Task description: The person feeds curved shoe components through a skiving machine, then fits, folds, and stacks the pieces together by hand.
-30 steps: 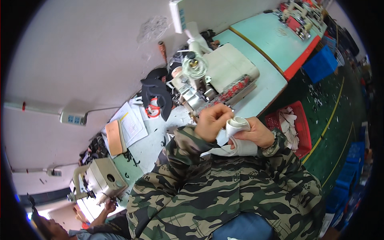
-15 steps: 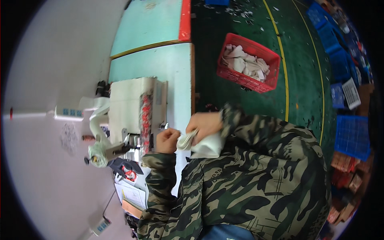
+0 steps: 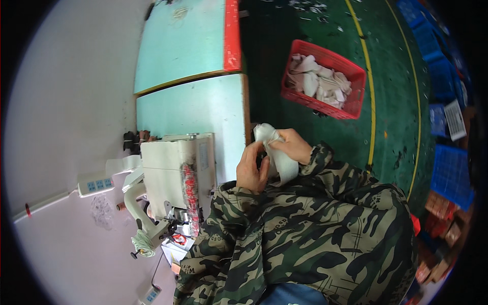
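Note:
A folded white fabric piece [image 3: 283,166] is held up in front of my body, just right of the table's edge. My right hand [image 3: 295,145] pinches it from the right, thumb lying over the cloth. On the other side, my left hand [image 3: 250,166] has its curled fingers on the fabric's left edge; its fingertips are partly hidden against the cloth. The upper end of the piece sticks up between the hands, and the lower part hangs toward my camouflage jacket.
A cream sewing machine [image 3: 161,157] with a thread-wound arm stands left on the pale green table [image 3: 188,107]. A red crate [image 3: 325,61] of white fabric pieces sits on the green floor ahead right. Blue crates [image 3: 451,175] line the far right. A power strip [image 3: 95,186] is on the wall.
Both hands have shifted with the fabric, away from the machine and past the table edge. My left hand, earlier beside the cloth, now grips it. The view has turned slightly.

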The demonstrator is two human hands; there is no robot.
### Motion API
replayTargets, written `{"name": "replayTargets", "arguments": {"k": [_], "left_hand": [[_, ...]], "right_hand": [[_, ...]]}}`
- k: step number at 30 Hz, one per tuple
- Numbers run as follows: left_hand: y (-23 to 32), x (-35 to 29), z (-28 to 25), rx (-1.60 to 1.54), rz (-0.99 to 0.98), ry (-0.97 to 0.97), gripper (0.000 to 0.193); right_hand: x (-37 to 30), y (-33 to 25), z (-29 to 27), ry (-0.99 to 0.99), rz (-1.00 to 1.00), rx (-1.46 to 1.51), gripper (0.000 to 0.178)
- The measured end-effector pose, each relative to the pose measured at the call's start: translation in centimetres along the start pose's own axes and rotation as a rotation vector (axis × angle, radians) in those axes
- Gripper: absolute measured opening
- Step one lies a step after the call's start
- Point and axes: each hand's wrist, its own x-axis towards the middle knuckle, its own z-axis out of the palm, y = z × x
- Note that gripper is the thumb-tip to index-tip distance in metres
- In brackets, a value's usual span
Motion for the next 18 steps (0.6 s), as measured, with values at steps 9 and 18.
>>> {"name": "replayTargets", "arguments": {"k": [9, 18], "left_hand": [[-3.2, -4.0, -4.6, -0.361, -0.53, -0.011, 0.033], [-5.4, -20.4, -6.1, -0.554, -0.835, 0.324, 0.03]], "right_hand": [[13.4, -11.6, 2.2, -0.336, -0.139, 0.088, 0.027], [22.7, -11.9, 6.9, -0.082, -0.481, -1.454, 0.058]]}}
